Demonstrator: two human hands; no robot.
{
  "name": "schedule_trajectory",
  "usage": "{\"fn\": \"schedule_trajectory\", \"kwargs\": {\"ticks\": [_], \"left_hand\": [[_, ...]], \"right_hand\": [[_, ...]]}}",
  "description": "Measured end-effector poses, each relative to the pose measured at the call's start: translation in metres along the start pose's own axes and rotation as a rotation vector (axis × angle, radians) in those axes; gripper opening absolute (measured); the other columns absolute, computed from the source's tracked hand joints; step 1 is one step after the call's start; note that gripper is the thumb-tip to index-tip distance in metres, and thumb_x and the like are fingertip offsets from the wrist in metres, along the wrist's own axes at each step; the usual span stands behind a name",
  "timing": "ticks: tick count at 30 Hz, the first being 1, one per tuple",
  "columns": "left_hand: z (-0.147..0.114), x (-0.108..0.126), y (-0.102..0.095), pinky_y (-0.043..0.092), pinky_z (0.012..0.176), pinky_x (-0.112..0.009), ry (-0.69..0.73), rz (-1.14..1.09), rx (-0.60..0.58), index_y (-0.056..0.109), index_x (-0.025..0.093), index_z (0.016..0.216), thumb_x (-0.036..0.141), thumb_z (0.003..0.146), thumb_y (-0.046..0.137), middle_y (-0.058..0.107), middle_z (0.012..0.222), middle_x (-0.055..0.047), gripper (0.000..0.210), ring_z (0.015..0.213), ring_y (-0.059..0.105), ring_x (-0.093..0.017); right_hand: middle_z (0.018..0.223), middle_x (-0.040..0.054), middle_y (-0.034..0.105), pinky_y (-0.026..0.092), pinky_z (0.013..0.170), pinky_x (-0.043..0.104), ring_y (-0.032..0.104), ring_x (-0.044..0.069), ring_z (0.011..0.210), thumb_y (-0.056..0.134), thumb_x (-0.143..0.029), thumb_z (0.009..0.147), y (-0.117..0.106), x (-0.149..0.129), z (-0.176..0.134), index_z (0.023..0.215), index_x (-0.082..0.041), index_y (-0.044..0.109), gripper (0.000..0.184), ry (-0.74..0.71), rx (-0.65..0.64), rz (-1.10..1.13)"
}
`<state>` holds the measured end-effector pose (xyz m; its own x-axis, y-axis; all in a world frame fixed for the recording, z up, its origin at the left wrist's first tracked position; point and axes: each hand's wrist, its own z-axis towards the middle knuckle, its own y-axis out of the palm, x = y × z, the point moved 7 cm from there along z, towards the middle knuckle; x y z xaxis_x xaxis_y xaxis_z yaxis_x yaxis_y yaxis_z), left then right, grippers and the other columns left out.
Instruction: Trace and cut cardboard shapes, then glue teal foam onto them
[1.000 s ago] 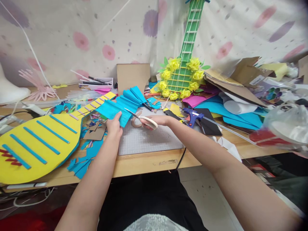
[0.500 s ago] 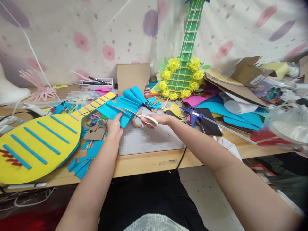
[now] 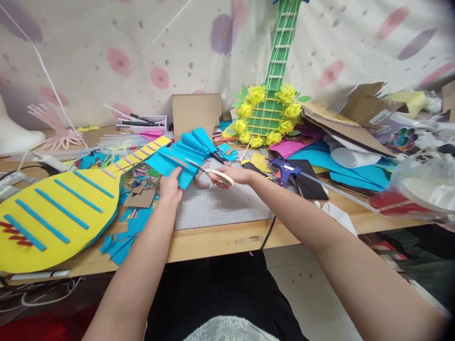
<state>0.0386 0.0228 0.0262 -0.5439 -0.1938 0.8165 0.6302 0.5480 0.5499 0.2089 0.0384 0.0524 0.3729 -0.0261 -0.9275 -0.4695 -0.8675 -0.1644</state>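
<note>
My left hand (image 3: 169, 186) pinches the lower edge of a sheet of bright blue crepe paper (image 3: 192, 149), which fans out in folds above the cutting mat. My right hand (image 3: 232, 176) is closed around the cream handles of a pair of scissors (image 3: 224, 178). Their metal blades point left and lie at the paper, close to my left fingertips. A tan ring-shaped roll (image 3: 202, 183), partly hidden, rests on the mat just under the scissors. Left of my left hand lies a yellow guitar-shaped cutout (image 3: 60, 208) with blue strips, its neck end reaching behind the paper.
A grey cutting mat (image 3: 220, 208) lies before me. Behind it stands a green guitar model (image 3: 275, 76) with yellow paper flowers. A blue glue gun (image 3: 284, 171) sits right of the mat. Cardboard (image 3: 355, 128) and coloured sheets pile up at right; blue scraps (image 3: 122, 241) lie at left.
Almost nothing differs. My left hand and the near edge of the blue crepe paper have shifted very slightly right; the scissors stay in about the same place.
</note>
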Motion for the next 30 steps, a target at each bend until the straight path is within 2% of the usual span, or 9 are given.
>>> {"fn": "schedule_trajectory", "kwargs": {"ticks": [5,10,14,20,26,30], "left_hand": [[-0.001,-0.003,0.002,0.053,0.087,-0.038,-0.017,0.049,-0.031,0.067,0.015,0.092,0.004,0.064,0.066,0.07,0.106,-0.01,0.03,0.101,0.065,-0.024],[-0.004,-0.002,0.004,0.053,0.088,-0.04,-0.025,0.061,-0.036,0.066,0.015,0.096,0.004,0.065,0.066,0.069,0.106,-0.01,0.033,0.101,0.064,-0.024],[-0.004,-0.001,0.004,0.053,0.087,-0.041,-0.02,0.065,-0.036,0.066,0.015,0.095,0.004,0.065,0.066,0.069,0.107,-0.01,0.032,0.101,0.065,-0.025],[-0.005,-0.003,0.002,0.053,0.089,-0.038,-0.038,0.086,-0.02,0.067,0.015,0.088,0.004,0.064,0.066,0.072,0.096,-0.009,0.026,0.102,0.064,-0.025],[-0.007,-0.004,0.006,0.052,0.09,-0.037,-0.031,0.085,-0.061,0.066,0.015,0.093,0.002,0.064,0.066,0.071,0.102,-0.009,0.032,0.102,0.064,-0.024],[-0.006,0.0,0.005,0.052,0.089,-0.039,0.005,0.096,-0.047,0.066,0.015,0.096,0.003,0.064,0.066,0.069,0.106,-0.01,0.034,0.102,0.064,-0.024]], "right_hand": [[0.052,-0.0042,0.042,0.033,0.041,0.017,0.041,0.006,0.045,0.05,-0.066,0.077,0.001,0.0,0.01,0.077,-0.014,0.049,0.052,-0.055,-0.026,0.023],[0.049,-0.006,0.039,0.03,0.038,0.016,0.038,0.005,0.042,0.053,-0.066,0.075,0.0,-0.002,0.016,0.074,-0.014,0.049,0.052,-0.105,-0.009,0.047],[0.047,-0.0059,0.04,0.028,0.037,0.016,0.037,0.004,0.04,0.056,-0.064,0.074,-0.002,-0.001,0.014,0.071,-0.014,0.048,0.051,-0.092,0.026,0.049],[0.049,-0.0043,0.043,0.031,0.038,0.017,0.041,0.006,0.042,0.054,-0.064,0.076,-0.005,0.001,0.018,0.073,-0.013,0.049,0.051,-0.072,0.034,-0.004],[0.049,-0.0053,0.04,0.031,0.039,0.017,0.039,0.005,0.041,0.049,-0.063,0.08,-0.001,-0.01,0.027,0.072,-0.015,0.046,0.049,-0.118,0.005,0.002],[0.049,-0.0057,0.041,0.029,0.037,0.016,0.038,0.004,0.04,0.054,-0.064,0.076,-0.003,-0.013,0.029,0.07,-0.015,0.045,0.05,-0.109,0.05,0.003]]}}
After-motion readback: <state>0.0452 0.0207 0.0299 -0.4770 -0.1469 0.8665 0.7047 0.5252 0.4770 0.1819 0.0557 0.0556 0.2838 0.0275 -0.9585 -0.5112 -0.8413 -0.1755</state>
